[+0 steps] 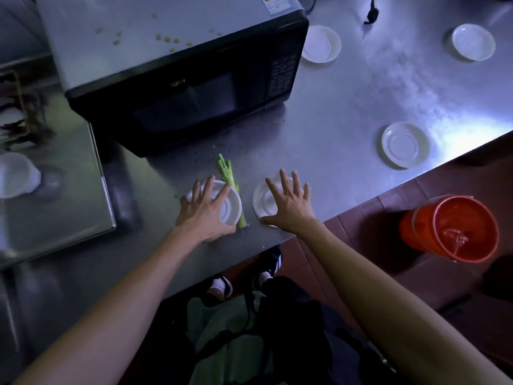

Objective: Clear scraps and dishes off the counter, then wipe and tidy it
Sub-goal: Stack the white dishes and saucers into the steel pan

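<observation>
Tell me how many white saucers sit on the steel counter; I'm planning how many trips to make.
5 round white saucers: one under the left hand, one under the right hand, one near the counter's front edge, one beside the black microwave, one far right. The microwave may hide more.

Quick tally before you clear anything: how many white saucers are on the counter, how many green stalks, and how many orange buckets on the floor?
White saucers: 5 – under the left hand, under the right hand, near the counter edge, beside the microwave, far right.
Green stalks: 1 bunch.
Orange buckets: 1.
Total: 7
</observation>
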Action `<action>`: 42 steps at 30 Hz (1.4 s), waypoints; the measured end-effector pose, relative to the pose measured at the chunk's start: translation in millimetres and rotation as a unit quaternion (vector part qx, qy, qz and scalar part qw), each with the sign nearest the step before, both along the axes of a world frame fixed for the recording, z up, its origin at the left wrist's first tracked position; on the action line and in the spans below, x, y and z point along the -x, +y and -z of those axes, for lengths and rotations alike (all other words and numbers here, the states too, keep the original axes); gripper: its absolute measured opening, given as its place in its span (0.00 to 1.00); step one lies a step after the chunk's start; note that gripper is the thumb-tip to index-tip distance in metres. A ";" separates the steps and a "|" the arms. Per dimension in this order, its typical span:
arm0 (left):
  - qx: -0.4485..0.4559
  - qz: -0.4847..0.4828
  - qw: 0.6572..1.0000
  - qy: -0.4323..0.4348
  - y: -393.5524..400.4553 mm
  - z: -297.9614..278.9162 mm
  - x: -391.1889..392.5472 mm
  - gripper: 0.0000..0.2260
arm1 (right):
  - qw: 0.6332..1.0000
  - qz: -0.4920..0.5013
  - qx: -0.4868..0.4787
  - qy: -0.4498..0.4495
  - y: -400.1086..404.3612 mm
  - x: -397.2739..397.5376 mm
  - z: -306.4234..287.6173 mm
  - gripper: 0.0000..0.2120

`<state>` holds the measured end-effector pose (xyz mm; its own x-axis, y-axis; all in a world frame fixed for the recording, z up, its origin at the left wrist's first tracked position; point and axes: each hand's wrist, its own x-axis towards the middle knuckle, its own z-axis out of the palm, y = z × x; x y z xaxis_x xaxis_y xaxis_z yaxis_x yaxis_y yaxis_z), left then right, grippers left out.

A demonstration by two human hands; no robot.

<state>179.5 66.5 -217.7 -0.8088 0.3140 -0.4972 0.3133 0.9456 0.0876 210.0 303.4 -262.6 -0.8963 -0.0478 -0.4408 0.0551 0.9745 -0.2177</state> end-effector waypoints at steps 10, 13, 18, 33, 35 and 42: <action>0.001 -0.049 0.998 0.024 13.1 -0.7 -7.1 0.49 | 0.996 -0.085 0.001 -0.004 1.8 10.4 -3.5 0.56; -0.011 -0.063 0.997 0.042 10.1 -6.1 -6.6 0.50 | 0.998 -0.070 0.004 0.002 5.1 18.4 -9.9 0.54; -0.018 -0.081 0.993 0.083 -3.9 -20.4 4.3 0.49 | 0.998 -0.053 0.018 0.040 1.3 36.4 -29.4 0.53; -0.049 -0.146 0.977 0.149 -153.7 -63.2 27.7 0.49 | 0.987 -0.115 0.030 0.106 -147.9 74.9 -81.4 0.53; -0.058 -0.160 0.973 0.154 -182.5 -68.9 28.7 0.49 | 0.985 -0.127 0.040 0.112 -177.9 74.2 -87.5 0.53; -0.069 -0.201 0.968 0.131 -287.0 -57.6 28.9 0.49 | 0.978 -0.160 0.059 0.117 -280.8 71.7 -100.2 0.52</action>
